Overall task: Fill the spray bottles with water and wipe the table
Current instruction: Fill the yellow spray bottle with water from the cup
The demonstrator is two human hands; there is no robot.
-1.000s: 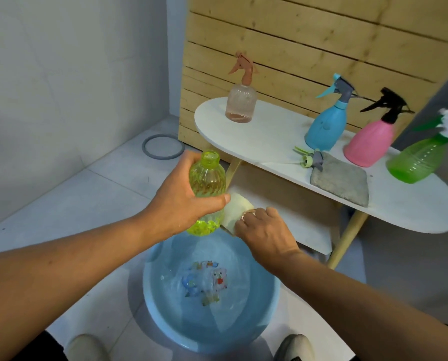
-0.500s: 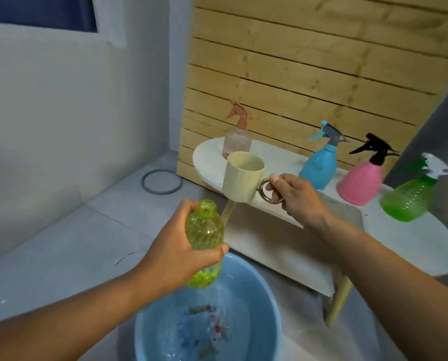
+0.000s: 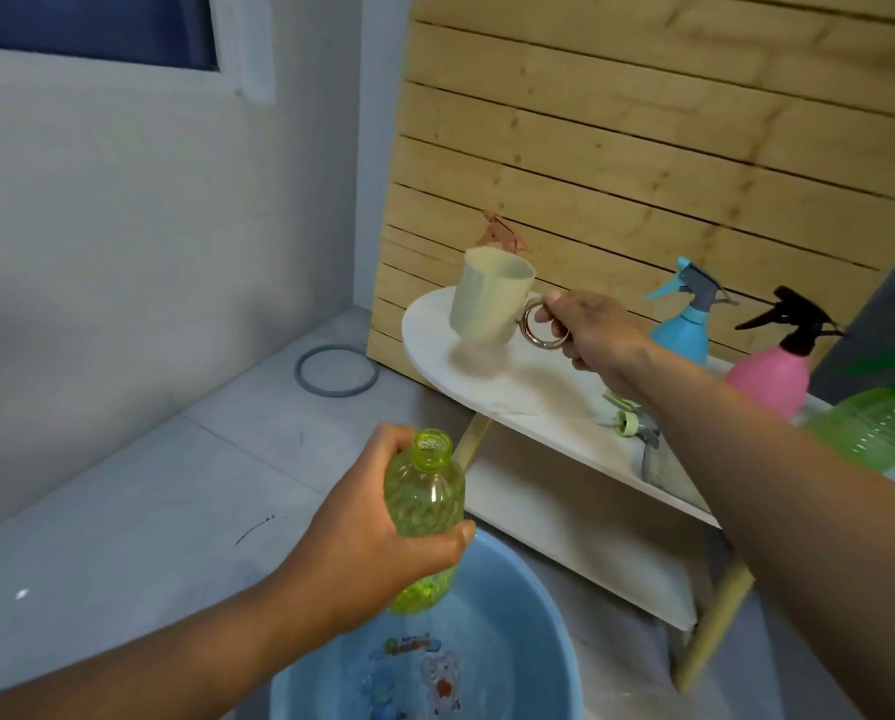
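My left hand (image 3: 367,543) grips an uncapped yellow-green bottle (image 3: 424,506), upright above the blue water basin (image 3: 538,667). My right hand (image 3: 585,330) holds a cream cup (image 3: 489,301) by its ring handle, low over the left end of the white table (image 3: 533,392). Behind the cup only the trigger of the peach spray bottle (image 3: 502,236) shows. The yellow-green spray head (image 3: 627,420) lies on the table beside a grey cloth (image 3: 663,470), partly hidden by my right forearm.
A blue spray bottle (image 3: 687,324), a pink one (image 3: 770,376) and a green one (image 3: 882,418) stand along the table's back right. A wooden slat panel (image 3: 642,148) rises behind. A grey ring (image 3: 337,368) lies on the tiled floor at left.
My right hand lifted the cup from beside the basin up and over to the table's left end. The view tilted upward. My left hand kept the bottle over the basin.
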